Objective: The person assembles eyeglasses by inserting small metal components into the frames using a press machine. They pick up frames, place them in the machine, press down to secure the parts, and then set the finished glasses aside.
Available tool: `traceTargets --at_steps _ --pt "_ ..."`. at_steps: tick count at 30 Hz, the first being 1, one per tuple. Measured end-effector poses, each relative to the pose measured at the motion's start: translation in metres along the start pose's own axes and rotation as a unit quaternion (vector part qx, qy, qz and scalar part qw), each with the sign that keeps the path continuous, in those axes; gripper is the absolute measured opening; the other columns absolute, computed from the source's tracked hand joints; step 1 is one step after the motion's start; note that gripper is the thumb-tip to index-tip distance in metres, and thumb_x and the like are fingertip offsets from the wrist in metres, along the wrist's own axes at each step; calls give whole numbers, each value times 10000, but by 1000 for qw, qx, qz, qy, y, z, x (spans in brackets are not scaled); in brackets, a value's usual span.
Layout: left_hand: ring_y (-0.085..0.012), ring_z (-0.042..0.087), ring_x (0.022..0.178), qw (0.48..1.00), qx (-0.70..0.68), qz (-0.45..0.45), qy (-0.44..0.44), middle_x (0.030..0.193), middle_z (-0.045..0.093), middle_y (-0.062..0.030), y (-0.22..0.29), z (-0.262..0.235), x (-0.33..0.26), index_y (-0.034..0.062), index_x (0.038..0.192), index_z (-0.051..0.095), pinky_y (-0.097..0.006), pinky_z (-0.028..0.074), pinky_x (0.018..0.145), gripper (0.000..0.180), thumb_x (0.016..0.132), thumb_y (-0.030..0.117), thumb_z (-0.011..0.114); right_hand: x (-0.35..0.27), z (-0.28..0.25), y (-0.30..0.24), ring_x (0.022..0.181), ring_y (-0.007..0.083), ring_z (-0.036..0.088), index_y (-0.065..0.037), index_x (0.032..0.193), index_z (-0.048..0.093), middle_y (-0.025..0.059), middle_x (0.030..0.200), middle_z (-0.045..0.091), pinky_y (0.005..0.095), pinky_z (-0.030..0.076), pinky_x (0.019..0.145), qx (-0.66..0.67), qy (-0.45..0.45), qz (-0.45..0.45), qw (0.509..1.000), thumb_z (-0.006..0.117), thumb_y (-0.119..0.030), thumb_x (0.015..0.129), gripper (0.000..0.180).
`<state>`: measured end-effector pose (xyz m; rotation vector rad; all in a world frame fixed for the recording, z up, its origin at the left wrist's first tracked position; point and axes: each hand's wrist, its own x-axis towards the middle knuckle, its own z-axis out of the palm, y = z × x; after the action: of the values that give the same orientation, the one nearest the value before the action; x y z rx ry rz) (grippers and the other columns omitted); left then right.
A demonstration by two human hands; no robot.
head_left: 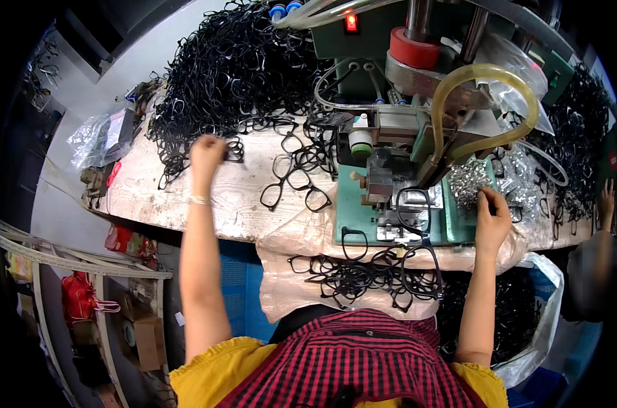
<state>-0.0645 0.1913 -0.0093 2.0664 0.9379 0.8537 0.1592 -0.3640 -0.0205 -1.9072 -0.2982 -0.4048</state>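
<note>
Green machine [403, 127], one, landmark for this entry. Black glasses frame [426, 239], one: at the front of the machine, one lens ring up against its working end, the other hanging toward me; I judge it partway through, not finished. My left hand [208, 155], well left of the machine: fingers curled in, at the edge of the big heap [233, 61]; whether it has hold of a frame I cannot tell. My right hand [493, 216], at the machine's right side: thumb and fingers drawn nearly together beside the metal bits [466, 182]; any piece between them is too small to make out. Apparently left to do: the big heap, behind and left of the machine, and the loose frames [312, 160] just left of it. Possibly done: the small pile [366, 277] in front of the machine, and the contents of the white sack [556, 289], front right; their looks do not settle it. Obscured: the frame's seating, among machine parts. Far right of the machine, dim: another heap [573, 122] and a co-worker's hand [605, 202], arm partly lost in shadow.
</note>
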Motion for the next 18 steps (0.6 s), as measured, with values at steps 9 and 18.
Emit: traceTargets --at_steps 9,18 --pt "-444 604 768 940 263 122 179 876 667 -257 -91 37 -10 -30 877 660 -504 472 706 400 983 313 484 -31 -36 -8 901 195 652 1 935 718 95 932 708 303 484 855 -81 32 3 996 690 -13 825 115" --pt "-367 563 730 896 307 227 227 814 662 -142 49 73 -67 59 858 635 -462 443 673 251 984 242 518 -9 20 -104 890 176 649 0 949 687 92 951 688 293 487 834 139 -88 -114 980 699 1 783 166"
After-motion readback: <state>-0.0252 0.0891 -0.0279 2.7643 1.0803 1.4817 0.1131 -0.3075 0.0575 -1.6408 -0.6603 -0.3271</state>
